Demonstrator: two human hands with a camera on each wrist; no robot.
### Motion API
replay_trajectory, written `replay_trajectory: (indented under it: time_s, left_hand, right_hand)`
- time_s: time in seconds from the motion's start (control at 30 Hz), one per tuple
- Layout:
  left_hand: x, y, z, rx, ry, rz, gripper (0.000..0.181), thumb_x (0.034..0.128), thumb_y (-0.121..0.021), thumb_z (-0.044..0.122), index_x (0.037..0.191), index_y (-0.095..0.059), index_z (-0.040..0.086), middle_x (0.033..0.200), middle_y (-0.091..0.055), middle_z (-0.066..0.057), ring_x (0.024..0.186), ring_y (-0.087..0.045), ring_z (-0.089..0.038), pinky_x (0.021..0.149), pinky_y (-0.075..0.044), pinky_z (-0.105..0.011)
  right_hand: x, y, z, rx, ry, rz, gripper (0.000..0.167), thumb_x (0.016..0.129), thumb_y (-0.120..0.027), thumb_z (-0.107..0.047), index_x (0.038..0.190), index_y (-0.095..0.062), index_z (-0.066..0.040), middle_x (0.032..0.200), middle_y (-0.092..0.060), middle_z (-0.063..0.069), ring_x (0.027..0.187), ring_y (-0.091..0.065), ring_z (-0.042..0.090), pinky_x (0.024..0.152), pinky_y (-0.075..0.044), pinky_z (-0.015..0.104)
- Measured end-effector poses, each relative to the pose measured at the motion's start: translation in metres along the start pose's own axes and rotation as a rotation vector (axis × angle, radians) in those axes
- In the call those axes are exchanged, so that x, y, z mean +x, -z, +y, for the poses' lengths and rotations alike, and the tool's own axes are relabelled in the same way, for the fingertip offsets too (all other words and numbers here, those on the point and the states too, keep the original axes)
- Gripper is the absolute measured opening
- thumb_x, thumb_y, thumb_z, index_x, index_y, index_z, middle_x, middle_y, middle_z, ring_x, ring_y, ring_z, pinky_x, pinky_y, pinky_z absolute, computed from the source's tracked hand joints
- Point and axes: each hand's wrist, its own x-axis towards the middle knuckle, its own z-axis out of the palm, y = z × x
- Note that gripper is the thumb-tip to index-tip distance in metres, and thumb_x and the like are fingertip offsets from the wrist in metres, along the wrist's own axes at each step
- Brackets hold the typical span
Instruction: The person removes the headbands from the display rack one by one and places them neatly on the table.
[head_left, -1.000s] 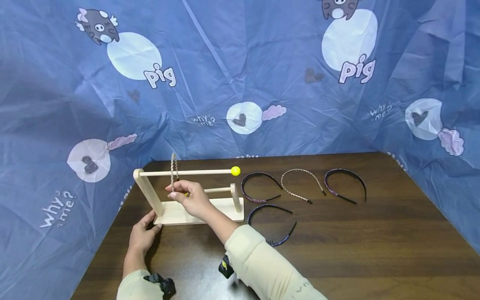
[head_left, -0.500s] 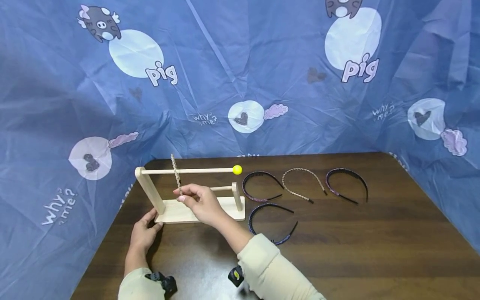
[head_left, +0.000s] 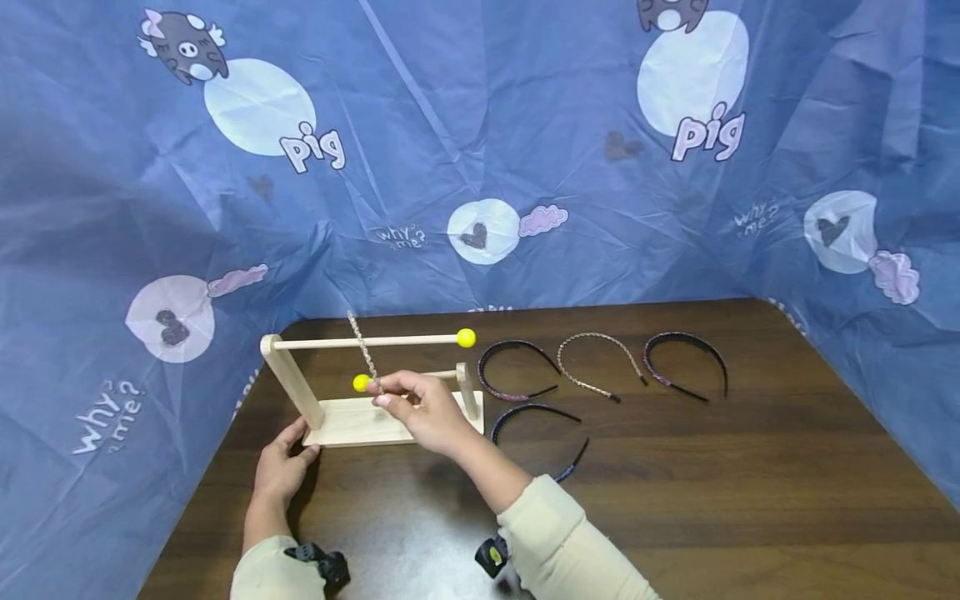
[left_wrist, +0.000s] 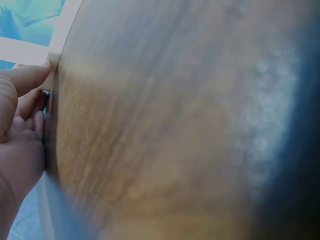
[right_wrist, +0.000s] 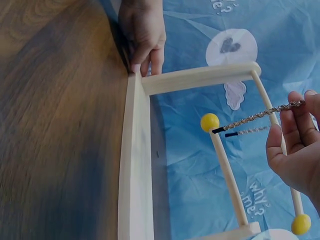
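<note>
A wooden display stand point(head_left: 360, 422) has an upper rod point(head_left: 405, 341) with a yellow ball at its right end and a shorter lower rod point(right_wrist: 230, 180). My left hand point(head_left: 281, 473) grips the base's left end, its thumb at the front corner point(left_wrist: 51, 70). With thumb and fingers, my right hand point(head_left: 429, 410) pinches a gold braided headband point(head_left: 365, 348), which leans across the upper rod. In the right wrist view, the headband's black tips point toward the lower rod's yellow ball point(right_wrist: 210, 122), one tip close to it; whether they touch cannot be told.
Right of the stand, on the brown table point(head_left: 720, 492), lie a purple-black headband point(head_left: 491, 386), a gold braided headband point(head_left: 588, 387), another purple-black headband point(head_left: 678, 335) and, nearer, a blue-black headband point(head_left: 536, 407), partly behind my right forearm. A blue printed cloth point(head_left: 405, 167) surrounds the back.
My right hand has moved right, drawing the headband a little way along the upper rod. The headband now tilts, its lower part toward the right. My left hand keeps its hold on the base.
</note>
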Motion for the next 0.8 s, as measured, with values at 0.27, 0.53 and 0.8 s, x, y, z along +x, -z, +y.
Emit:
replay_trajectory:
  time_s: [0.27, 0.53, 0.8]
  left_hand:
    - [0.003, 0.004, 0.009, 0.042, 0.071, -0.046, 0.052, 0.0874, -0.058, 0.001, 0.137, -0.042, -0.002, 0.134, -0.043, -0.022, 0.132, -0.027, -0.035, 0.106, -0.017, -0.046]
    - [0.002, 0.003, 0.004, 0.044, 0.081, -0.068, 0.053, 0.0878, -0.057, 0.001, 0.138, -0.040, -0.002, 0.136, -0.041, -0.023, 0.132, -0.025, -0.036, 0.106, -0.016, -0.047]
    - [0.001, 0.003, 0.005, 0.051, 0.091, -0.071, 0.053, 0.0883, -0.057, 0.001, 0.138, -0.039, -0.002, 0.136, -0.040, -0.023, 0.133, -0.025, -0.037, 0.106, -0.016, -0.047]
  right_hand:
    - [-0.006, 0.013, -0.004, 0.063, -0.008, -0.001, 0.016, 0.088, -0.056, 0.006, 0.103, -0.061, 0.011, 0.106, -0.064, 0.021, 0.091, -0.064, 0.030, 0.070, -0.048, 0.024]
    - [-0.018, 0.025, -0.005, 0.034, 0.029, 0.024, 0.015, 0.089, -0.057, 0.001, 0.100, -0.063, 0.009, 0.104, -0.066, 0.017, 0.091, -0.064, 0.020, 0.072, -0.049, 0.026]
    - [-0.030, 0.037, -0.008, 0.025, 0.051, 0.076, 0.014, 0.088, -0.058, -0.002, 0.098, -0.065, 0.006, 0.101, -0.067, 0.014, 0.089, -0.063, 0.014, 0.070, -0.048, 0.026]
